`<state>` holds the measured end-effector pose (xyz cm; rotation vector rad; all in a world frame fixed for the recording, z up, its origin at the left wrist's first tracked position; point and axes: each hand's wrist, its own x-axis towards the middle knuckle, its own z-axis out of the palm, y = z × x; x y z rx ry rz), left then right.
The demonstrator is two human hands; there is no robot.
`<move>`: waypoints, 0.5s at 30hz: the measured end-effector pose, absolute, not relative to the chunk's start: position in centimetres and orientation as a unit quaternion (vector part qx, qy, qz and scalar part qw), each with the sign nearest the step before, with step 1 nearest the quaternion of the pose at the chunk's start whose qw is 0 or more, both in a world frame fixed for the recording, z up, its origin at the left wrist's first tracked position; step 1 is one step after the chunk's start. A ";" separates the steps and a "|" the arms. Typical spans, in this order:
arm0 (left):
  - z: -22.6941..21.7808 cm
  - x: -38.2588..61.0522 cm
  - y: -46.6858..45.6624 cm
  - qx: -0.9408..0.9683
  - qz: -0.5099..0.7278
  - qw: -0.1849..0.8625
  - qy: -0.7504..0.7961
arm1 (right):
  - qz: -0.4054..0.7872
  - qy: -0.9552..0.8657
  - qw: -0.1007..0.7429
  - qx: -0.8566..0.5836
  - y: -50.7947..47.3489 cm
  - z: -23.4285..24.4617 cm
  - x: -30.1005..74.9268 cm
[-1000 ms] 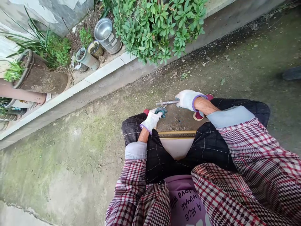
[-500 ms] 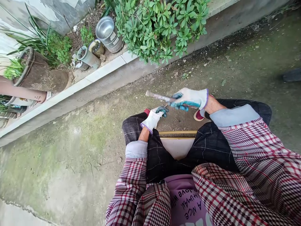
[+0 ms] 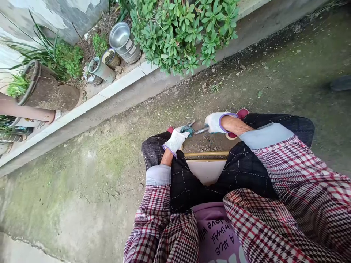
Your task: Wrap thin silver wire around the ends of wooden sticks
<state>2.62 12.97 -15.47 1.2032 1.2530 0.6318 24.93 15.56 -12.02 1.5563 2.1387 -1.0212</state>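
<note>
My right hand (image 3: 215,122), in a white glove with blue-green coating, is closed round a short grey ridged metal rod (image 3: 201,130). The rod points left, and its tip meets or nearly meets the fingers of my left hand (image 3: 178,137), which wears a matching glove. Those left fingers are pinched together. From them a thin stick-like piece (image 3: 192,123) juts up and to the right; its kind is too small to make out. Both hands are in front of my knees, low over the ground.
I sit with knees apart above a pale seat or board with a yellow edge (image 3: 205,155). Ahead runs a raised planter ledge (image 3: 120,84) with a leafy bush (image 3: 183,33), a metal pot (image 3: 123,42) and a large brown flowerpot (image 3: 49,87). Mossy concrete ground (image 3: 90,182) lies left.
My right hand has lowered and turned, bringing the rod from above my left hand down to its fingers. The left hand has hardly moved.
</note>
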 end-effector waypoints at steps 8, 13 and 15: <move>-15.1 2.8 12.6 0.521 0.255 0.637 0.508 | -0.290 0.752 0.079 0.587 17.1 -9.5 26.0; -15.4 3.0 12.7 0.496 0.288 0.643 0.508 | -0.440 0.645 -0.065 0.621 16.6 -9.3 25.5; -15.5 3.1 12.8 0.488 0.291 0.645 0.512 | -0.501 0.595 -0.137 0.613 16.3 -9.0 25.5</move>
